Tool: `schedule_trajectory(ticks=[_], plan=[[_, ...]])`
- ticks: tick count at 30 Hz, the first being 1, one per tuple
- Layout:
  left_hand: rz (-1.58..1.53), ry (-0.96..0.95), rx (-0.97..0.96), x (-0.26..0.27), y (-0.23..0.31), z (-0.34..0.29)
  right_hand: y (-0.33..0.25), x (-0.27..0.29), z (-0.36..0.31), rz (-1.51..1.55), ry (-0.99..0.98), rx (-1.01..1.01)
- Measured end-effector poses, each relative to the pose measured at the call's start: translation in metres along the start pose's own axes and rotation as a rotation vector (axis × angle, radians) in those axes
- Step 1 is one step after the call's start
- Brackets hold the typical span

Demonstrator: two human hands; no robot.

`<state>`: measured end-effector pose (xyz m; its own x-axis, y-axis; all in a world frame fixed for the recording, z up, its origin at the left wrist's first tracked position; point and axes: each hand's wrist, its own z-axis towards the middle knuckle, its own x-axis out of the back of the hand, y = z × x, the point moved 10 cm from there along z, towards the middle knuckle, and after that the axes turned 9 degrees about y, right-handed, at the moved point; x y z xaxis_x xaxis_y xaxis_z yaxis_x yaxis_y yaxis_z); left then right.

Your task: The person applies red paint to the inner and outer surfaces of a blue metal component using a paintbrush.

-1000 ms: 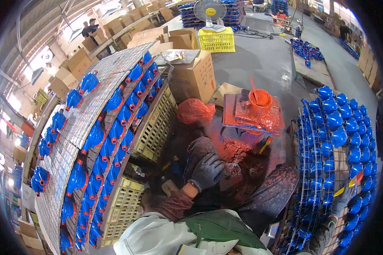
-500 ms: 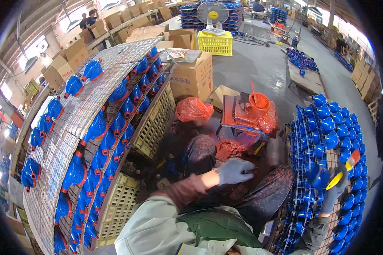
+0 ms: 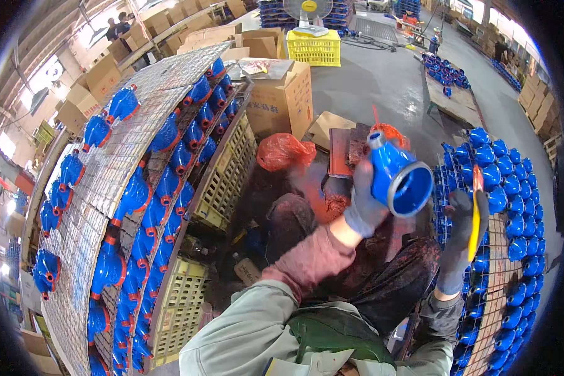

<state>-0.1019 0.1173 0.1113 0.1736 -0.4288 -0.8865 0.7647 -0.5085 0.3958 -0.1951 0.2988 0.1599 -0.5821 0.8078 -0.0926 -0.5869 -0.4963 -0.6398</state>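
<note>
My gloved left hand (image 3: 365,202) is closed round the side of a blue funnel-shaped metal housing (image 3: 388,164). The narrow neck points up and away, while the wide round mouth with its bare metal rim faces right and toward me. To the right, my dark-gloved right hand (image 3: 459,219) grips a paintbrush (image 3: 477,216) with a yellow handle and red-stained bristles pointing up. The brush is apart from the housing. Behind the housing, a red paint pot (image 3: 391,133) is partly hidden, near a red-smeared stand (image 3: 339,153).
Several similar blue housings (image 3: 517,188) fill a wire rack on the right. At left, tiered mesh shelves (image 3: 138,94) hold red-rimmed blue housings above yellow crates (image 3: 180,294). A red plastic bag (image 3: 285,152) and cardboard box (image 3: 282,103) lie ahead; a fan stands on a yellow crate (image 3: 313,49).
My left hand has risen from over my lap and now holds a blue housing. My right hand has come in from the right rack, its brush turned more upright.
</note>
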Motion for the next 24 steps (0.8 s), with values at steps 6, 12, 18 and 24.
schedule_trajectory(ticks=[6, 12, 18, 24], plan=[[-0.126, -0.162, 0.337, 0.054, 0.008, 0.072, 0.083, 0.016, 0.003, -0.622, 0.05, -0.294], [0.192, 0.242, 0.034, 0.177, 0.046, 0.085, 0.233, -0.007, -0.02, -0.026, 0.238, -0.677], [-0.857, 0.021, 0.146, 0.159, 0.072, 0.097, 0.362, -0.068, 0.012, -0.372, 0.021, -0.65], [-0.452, 0.127, -0.01, 0.167, 0.09, 0.092, 0.415, -0.083, 0.024, -0.485, 0.027, -0.407]])
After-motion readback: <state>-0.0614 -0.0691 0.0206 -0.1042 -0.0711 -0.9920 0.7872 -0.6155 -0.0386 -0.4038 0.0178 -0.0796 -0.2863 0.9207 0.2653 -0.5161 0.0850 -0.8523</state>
